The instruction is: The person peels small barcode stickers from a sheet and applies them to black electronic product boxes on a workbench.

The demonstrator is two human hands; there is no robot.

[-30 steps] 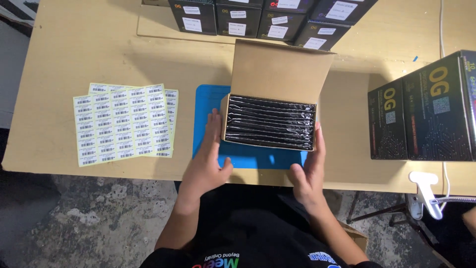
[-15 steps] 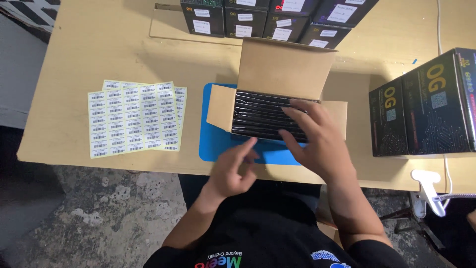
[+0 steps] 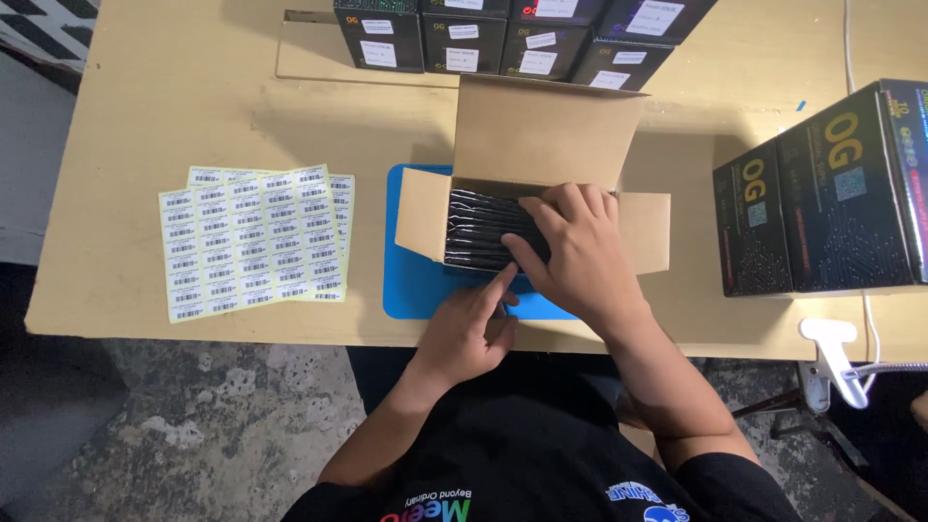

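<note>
On the wooden surface [image 3: 145, 126], a brown cardboard box [image 3: 541, 145] sits on a flat blue mat [image 3: 411, 290], flaps folded out so the shiny black packs [image 3: 483, 227] inside can be reached. The right hand [image 3: 570, 246] lies flat over the packs, grip loose and holding nothing. The left hand [image 3: 469, 329] points one finger at the box edge. Sticker sheets [image 3: 251, 242] lie near.

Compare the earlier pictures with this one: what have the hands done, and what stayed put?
The right hand left the cardboard box's right side and now lies over the black packets inside. The left hand let go of the left side and points at the front edge. Box, blue mat and label sheets stayed.
</note>
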